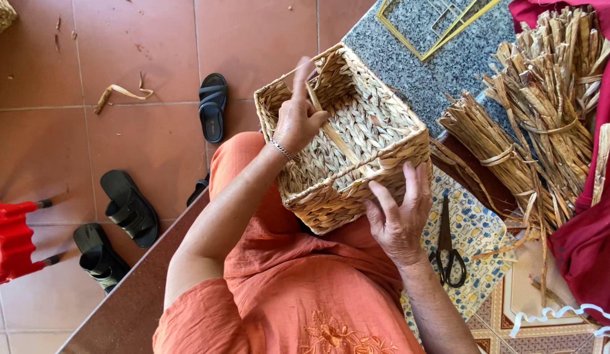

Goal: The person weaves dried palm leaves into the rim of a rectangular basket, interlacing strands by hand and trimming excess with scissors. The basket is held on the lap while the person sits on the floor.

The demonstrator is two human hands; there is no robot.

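A seated person weaves a rectangular straw basket [347,141] held on the lap, seen from above.

The left hand [300,115] reaches inside the basket, fingers pinched narrow on a flat dried strand [331,128] that crosses its floor; the right hand [400,213] steadies the near rim, fingers spread wide and flat against the wall, holding the basket. Black scissors [447,246] lie on a patterned cloth [478,226] just beside the right hand, and tied bundles of dried reed [514,141] rest further right (black sandals sit apart on the tiled floor). Doing this well probably means keeping the strand taut and flat while the other hand stops the basket turning.
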